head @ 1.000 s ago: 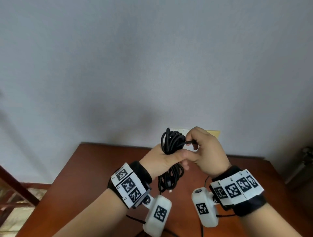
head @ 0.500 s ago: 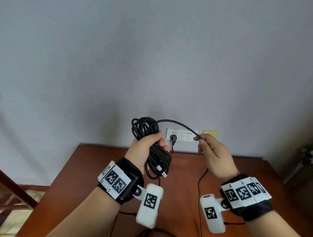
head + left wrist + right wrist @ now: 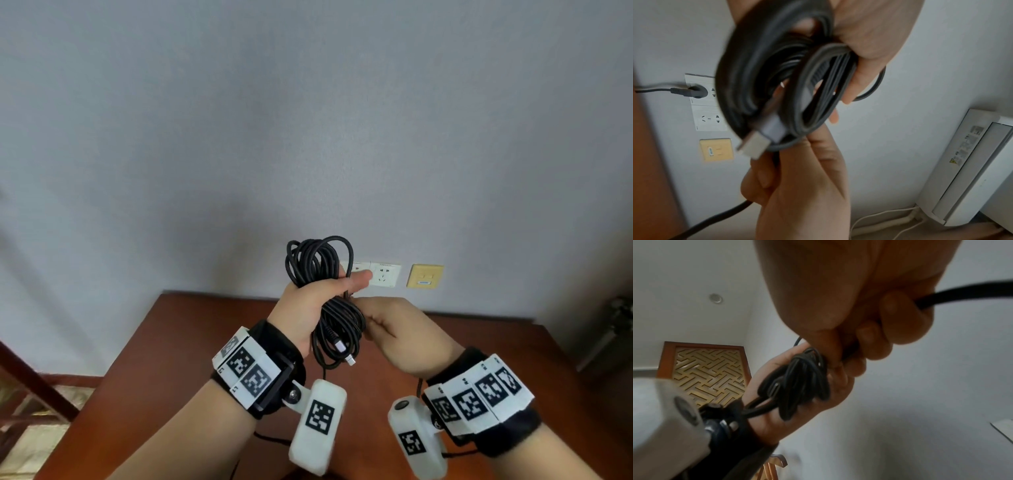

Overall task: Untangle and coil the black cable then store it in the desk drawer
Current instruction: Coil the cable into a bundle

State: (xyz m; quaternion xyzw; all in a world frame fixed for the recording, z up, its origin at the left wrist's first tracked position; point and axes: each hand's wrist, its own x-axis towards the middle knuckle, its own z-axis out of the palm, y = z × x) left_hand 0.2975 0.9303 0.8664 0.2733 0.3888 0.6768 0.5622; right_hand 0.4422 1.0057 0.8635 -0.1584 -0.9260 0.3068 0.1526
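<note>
The black cable (image 3: 317,263) is bundled into several loops held upright above the desk. My left hand (image 3: 317,301) grips the bundle at its middle, thumb stretched to the right. A grey plug end (image 3: 342,349) dangles from the lower loops; in the left wrist view the plug (image 3: 758,142) sits close to the lens among the coils (image 3: 760,65). My right hand (image 3: 394,329) is against the bundle's right side, fingers curled round a strand of the cable (image 3: 962,292). The bundle (image 3: 797,382) shows in the left palm in the right wrist view. No drawer is in view.
The brown wooden desk (image 3: 178,342) lies below the hands against a grey wall. White wall sockets (image 3: 385,274) and a yellow plate (image 3: 424,275) sit just above the desk edge; another plug (image 3: 696,92) is in one socket. A white air conditioner (image 3: 972,170) stands at the right.
My right hand, which held a strand stretched out to the right, has come back in to the bundle. The left hand with the coil has shifted right and lower.
</note>
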